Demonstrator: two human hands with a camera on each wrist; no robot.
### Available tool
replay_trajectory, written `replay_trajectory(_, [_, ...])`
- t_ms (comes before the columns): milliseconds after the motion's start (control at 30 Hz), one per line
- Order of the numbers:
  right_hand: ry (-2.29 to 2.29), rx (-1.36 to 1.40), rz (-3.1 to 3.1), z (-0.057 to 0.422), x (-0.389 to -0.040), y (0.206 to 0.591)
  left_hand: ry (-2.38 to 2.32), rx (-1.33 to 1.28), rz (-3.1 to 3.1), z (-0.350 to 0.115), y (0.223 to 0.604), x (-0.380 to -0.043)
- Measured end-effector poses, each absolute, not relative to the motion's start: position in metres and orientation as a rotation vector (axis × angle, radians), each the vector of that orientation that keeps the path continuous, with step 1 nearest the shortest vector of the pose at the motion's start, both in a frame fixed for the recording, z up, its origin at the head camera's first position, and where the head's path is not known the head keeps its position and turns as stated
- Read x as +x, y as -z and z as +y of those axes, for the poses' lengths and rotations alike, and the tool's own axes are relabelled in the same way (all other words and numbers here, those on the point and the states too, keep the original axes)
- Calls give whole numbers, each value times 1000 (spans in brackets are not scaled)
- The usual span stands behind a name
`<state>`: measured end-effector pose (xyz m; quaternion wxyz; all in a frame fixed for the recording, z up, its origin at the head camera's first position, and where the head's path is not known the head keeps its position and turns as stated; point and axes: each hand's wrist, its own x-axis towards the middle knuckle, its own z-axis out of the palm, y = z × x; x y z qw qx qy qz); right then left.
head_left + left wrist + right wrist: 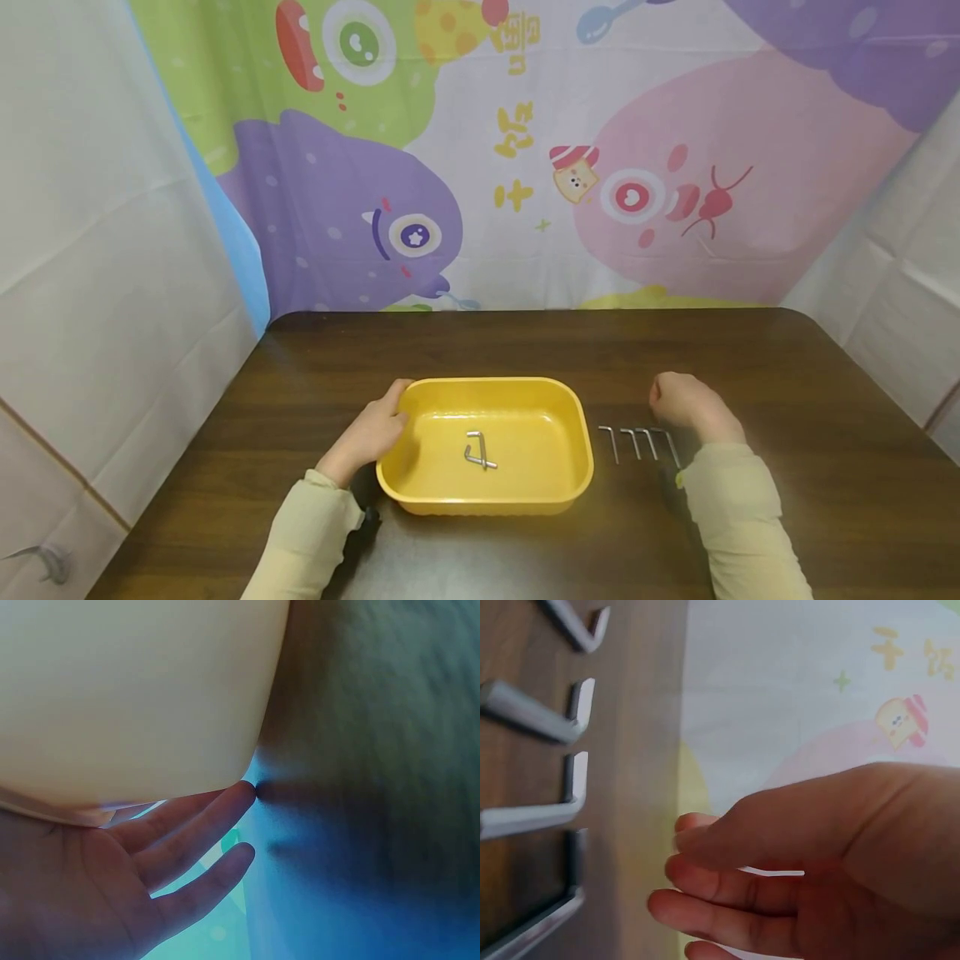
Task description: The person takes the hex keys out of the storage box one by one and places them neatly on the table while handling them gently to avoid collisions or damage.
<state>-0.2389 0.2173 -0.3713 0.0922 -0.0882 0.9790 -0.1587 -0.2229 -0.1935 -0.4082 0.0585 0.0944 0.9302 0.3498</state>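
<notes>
A yellow plastic basin stands on the table. My left hand holds its left side, thumb over the rim and the other fingers along the outer wall, as the left wrist view shows. Two metal hex keys lie in the basin, one across the other. To the right of the basin, several more hex keys lie in a row on the tabletop. My right hand hovers just beyond the right end of that row. In the right wrist view its fingers are loosely bent with nothing between them, apart from the hex keys.
The dark wooden table ends at the back against a printed cartoon curtain. Pale wall coverings flank it left and right. A grey hook-like object shows at the lower left.
</notes>
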Motion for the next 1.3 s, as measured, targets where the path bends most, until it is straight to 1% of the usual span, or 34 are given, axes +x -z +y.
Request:
replay_trajectory(633, [441, -268, 3046, 179, -227, 346, -1057, 280, 2832, -192, 408, -223])
replay_trajectory(933, [448, -402, 3103, 154, -218, 340, -1057, 284, 2836, -193, 409, -223])
replay_trajectory(1300, [485, -584, 3159, 130, -211, 343, -1049, 288, 2844, -193, 409, -222])
